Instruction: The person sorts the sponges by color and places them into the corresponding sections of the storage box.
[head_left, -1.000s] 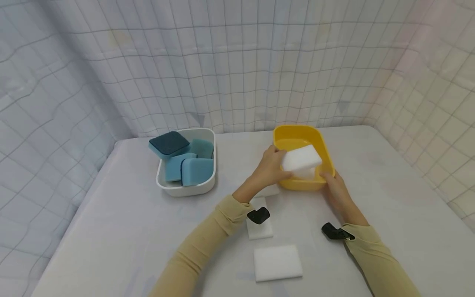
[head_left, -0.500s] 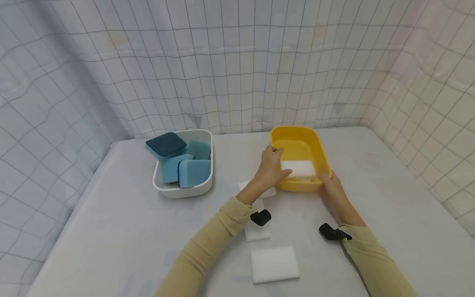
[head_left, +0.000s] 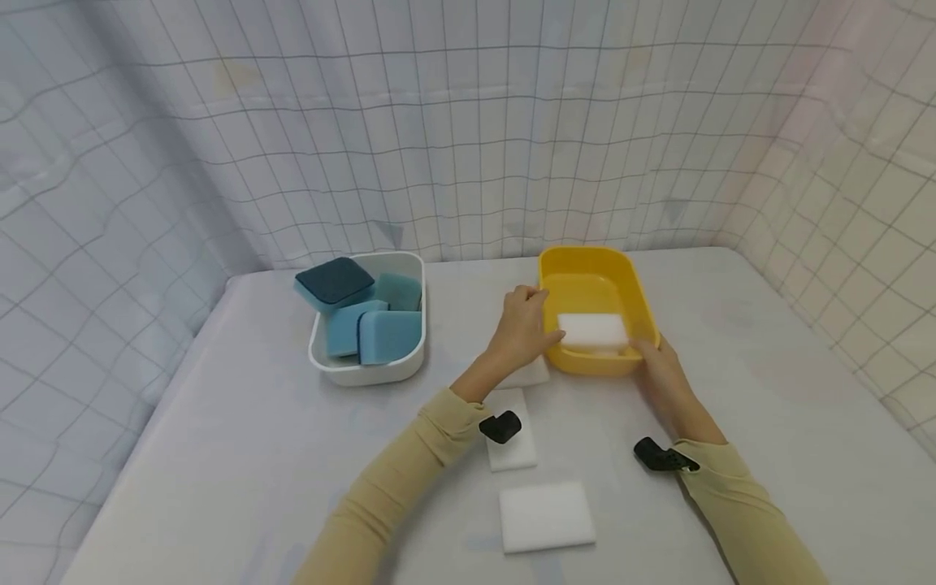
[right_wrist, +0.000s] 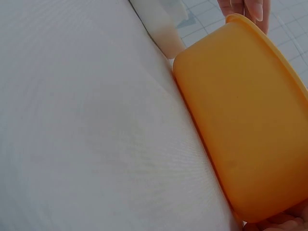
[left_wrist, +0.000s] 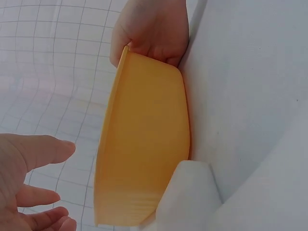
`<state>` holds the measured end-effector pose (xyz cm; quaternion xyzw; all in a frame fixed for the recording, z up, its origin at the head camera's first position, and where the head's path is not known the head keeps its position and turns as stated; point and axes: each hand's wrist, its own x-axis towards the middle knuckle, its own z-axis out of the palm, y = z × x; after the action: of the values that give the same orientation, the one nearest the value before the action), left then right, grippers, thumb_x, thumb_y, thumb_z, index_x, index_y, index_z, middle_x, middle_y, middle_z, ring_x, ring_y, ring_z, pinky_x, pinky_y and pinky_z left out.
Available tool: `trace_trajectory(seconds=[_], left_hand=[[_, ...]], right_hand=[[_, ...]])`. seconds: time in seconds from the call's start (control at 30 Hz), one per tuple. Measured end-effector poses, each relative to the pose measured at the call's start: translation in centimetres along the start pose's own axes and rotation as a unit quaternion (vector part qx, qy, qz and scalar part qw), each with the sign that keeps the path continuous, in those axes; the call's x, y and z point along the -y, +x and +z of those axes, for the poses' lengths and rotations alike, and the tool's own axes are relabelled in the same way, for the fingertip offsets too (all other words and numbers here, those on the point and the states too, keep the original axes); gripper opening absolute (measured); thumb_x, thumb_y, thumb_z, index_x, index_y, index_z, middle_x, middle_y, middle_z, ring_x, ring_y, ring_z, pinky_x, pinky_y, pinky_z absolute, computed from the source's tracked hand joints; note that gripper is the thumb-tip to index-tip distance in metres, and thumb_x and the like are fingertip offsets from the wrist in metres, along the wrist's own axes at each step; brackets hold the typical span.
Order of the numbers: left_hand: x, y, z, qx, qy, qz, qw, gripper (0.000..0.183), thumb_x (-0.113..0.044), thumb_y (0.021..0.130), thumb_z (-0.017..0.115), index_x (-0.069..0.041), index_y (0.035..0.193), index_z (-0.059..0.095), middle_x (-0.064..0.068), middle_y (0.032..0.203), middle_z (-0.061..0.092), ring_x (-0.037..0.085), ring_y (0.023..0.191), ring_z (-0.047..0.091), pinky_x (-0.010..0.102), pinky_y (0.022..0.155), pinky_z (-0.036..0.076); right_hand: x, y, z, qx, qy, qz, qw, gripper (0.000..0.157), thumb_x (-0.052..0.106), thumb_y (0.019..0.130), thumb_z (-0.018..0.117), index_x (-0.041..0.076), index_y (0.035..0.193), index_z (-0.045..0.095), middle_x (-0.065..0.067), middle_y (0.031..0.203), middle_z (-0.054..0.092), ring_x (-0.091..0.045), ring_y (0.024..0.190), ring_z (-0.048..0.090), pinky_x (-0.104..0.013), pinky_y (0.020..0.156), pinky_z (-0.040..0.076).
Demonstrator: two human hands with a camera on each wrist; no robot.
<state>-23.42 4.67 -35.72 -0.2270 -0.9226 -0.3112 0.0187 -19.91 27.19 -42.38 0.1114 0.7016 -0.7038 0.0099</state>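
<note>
A yellow plastic bin (head_left: pixel 595 366) stands at the back right of the table, with a white sponge (head_left: pixel 592 331) lying in its front part. My right hand (head_left: pixel 661 378) grips the bin's front right corner, thumb over the rim; the left wrist view shows this hand (left_wrist: pixel 151 29) at the far end of the bin. Beside the bin's left rim is my left hand (head_left: pixel 521 329), holding nothing. Its fingers (left_wrist: pixel 45 151) are apart and loosely bent in the left wrist view. Under and near the left forearm lie two more white sponges, one (head_left: pixel 525 374) partly hidden by the hand and one (head_left: pixel 517 443) flat.
Another white sponge (head_left: pixel 548 517) lies flat near the front of the table. To the left, a white bin (head_left: pixel 373 374) holds several blue sponges (head_left: pixel 391 337) with dark scouring sides, one (head_left: pixel 335 280) leaning over its rim. A gridded curtain (head_left: pixel 468 146) surrounds the table.
My left hand has let go of a white sponge, which now lies in the yellow bin, and has drawn back leftward to the rim. My right hand keeps its grip on the bin.
</note>
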Motion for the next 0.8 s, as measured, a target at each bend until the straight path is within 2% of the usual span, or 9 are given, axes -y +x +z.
trace_trajectory(seconds=[0.17,0.27,0.43,0.63,0.8], left_hand=[[1.0,-0.6,-0.5,-0.007,-0.016,0.028,0.9994,0.056,-0.021,0.084,0.07,0.001,0.131,0.051,0.016,0.126,0.05,0.03,0.117,0.044,0.036,0.099,0.044],[1.6,-1.2,-0.8,-0.003,-0.024,0.032,0.9992,0.052,-0.02,0.084,0.07,0.001,0.129,0.054,0.017,0.125,0.051,0.032,0.118,0.044,0.039,0.099,0.044],[2.7,-2.0,-1.2,0.011,-0.028,0.015,0.9994,0.051,-0.019,0.084,0.07,0.002,0.128,0.054,0.018,0.126,0.05,0.032,0.119,0.044,0.041,0.1,0.044],[3.8,-2.9,-1.5,0.024,-0.019,-0.006,0.9995,0.051,-0.02,0.084,0.07,0.001,0.128,0.054,0.018,0.127,0.05,0.031,0.119,0.045,0.041,0.101,0.044],[4.4,-3.2,-1.8,0.031,-0.018,-0.016,0.9992,0.052,-0.02,0.084,0.07,0.001,0.128,0.054,0.019,0.127,0.05,0.032,0.119,0.045,0.042,0.101,0.044]], right_hand=[[0.0,0.0,-0.1,-0.001,0.001,0.004,1.0,0.063,0.019,0.097,0.043,0.008,0.151,0.012,-0.008,0.151,0.021,-0.004,0.12,0.032,-0.009,0.095,0.031],[0.1,0.0,-0.1,0.005,0.001,0.008,1.0,0.064,0.02,0.097,0.042,0.008,0.151,0.011,-0.008,0.152,0.02,-0.005,0.12,0.031,-0.009,0.096,0.03],[0.2,-0.1,0.0,0.013,-0.003,0.01,1.0,0.065,0.021,0.097,0.043,0.009,0.152,0.009,-0.008,0.154,0.017,-0.007,0.123,0.03,-0.012,0.098,0.031],[0.1,-0.2,0.0,0.009,-0.018,0.019,1.0,0.065,0.022,0.097,0.043,0.009,0.152,0.01,-0.008,0.151,0.02,-0.005,0.116,0.034,-0.009,0.092,0.032],[0.3,0.0,0.0,0.003,-0.02,0.017,1.0,0.065,0.022,0.097,0.042,0.009,0.152,0.009,-0.009,0.154,0.017,-0.006,0.124,0.03,-0.017,0.107,0.028]])
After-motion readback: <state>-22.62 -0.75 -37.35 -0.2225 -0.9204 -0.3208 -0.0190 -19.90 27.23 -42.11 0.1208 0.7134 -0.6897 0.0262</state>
